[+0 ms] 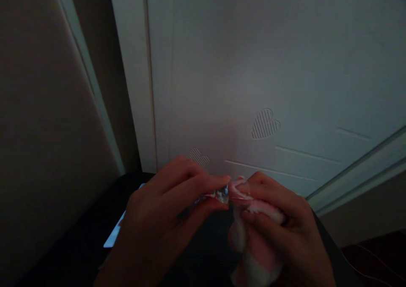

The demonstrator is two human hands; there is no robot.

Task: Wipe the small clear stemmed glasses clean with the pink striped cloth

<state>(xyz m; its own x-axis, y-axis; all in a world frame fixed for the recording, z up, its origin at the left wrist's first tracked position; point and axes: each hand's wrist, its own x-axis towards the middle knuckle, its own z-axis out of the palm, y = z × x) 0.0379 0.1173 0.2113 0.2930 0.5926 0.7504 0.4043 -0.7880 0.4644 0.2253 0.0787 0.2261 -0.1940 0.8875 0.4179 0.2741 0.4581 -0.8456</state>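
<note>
Our left hand [173, 206] has its thumb and forefinger tips drawn together on a shiny clear piece [223, 193]; in this dim light it looks like plastic, though we can't be certain. Our right hand [296, 223], thumb and fingers closed in a pinch, grips a soft pink-and-white bundle [260, 259]. The bundle's upper end meets the clear piece between our two hands, and there a see-through film seems to lie over the pink. The rest of the bundle hangs below our right thumb, over the dark worktop [203, 253]; we cannot tell whether its lower end touches down.

Behind our left wrist, towards the worktop's left edge, lies a bright bluish-white flat object [111, 239], partly hidden by the arm. Beyond the worktop's far edge stands a pale panel [203, 75] with two ribbed heart shapes [265, 125] and a few straight grooves. A plain wall [41, 118] rises to the left. Off the worktop's right edge, a thin cord [369, 275] curves low down.
</note>
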